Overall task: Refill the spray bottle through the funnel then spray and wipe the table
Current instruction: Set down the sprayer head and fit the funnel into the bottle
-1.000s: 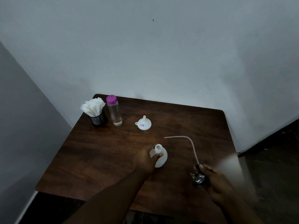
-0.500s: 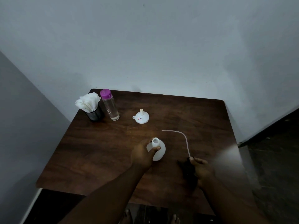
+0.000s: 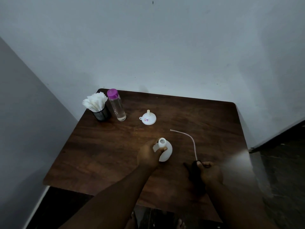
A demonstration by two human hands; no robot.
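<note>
Grips the uncapped spray bottle (image 3: 166,151) upright at mid-table with the left hand (image 3: 148,157), clutches the removed spray head (image 3: 193,170) and its trailing tube (image 3: 192,142) in the right hand (image 3: 210,173), and looks set for filling: next needs that head parked and the funnel (image 3: 148,119) flipped into the neck.

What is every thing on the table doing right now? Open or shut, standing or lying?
Spray bottle: open, upright, left hand grips it.
Spray head: off the bottle, right hand grips it, tube pointing away.
Funnel: upside down, spout up, untouched.
Clear bottle: upright, purple cap on.
Napkins: standing in black cup.
</note>
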